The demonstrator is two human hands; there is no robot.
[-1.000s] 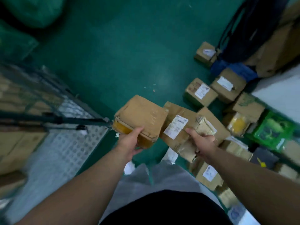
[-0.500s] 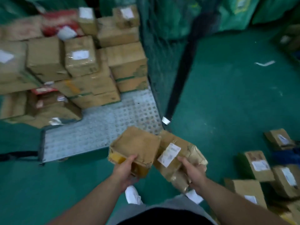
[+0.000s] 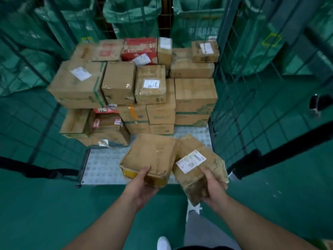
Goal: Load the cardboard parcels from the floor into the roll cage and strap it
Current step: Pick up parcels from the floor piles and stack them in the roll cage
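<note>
At lower centre, the left hand [image 3: 142, 184] grips a flat parcel [image 3: 149, 157]; right of it, the right hand [image 3: 214, 188] clutches a labelled parcel [image 3: 196, 165], both over the roll cage [image 3: 100, 165] floor. Best set flat against the stack [image 3: 137, 91].

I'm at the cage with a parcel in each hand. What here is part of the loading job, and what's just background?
Part of the job:
- flat parcel in left hand
- labelled parcel in right hand
- roll cage floor plate
- stacked parcels already loaded
- black strap, hanging undone

Just background:
- green sacks behind the cage
- green floor
</note>
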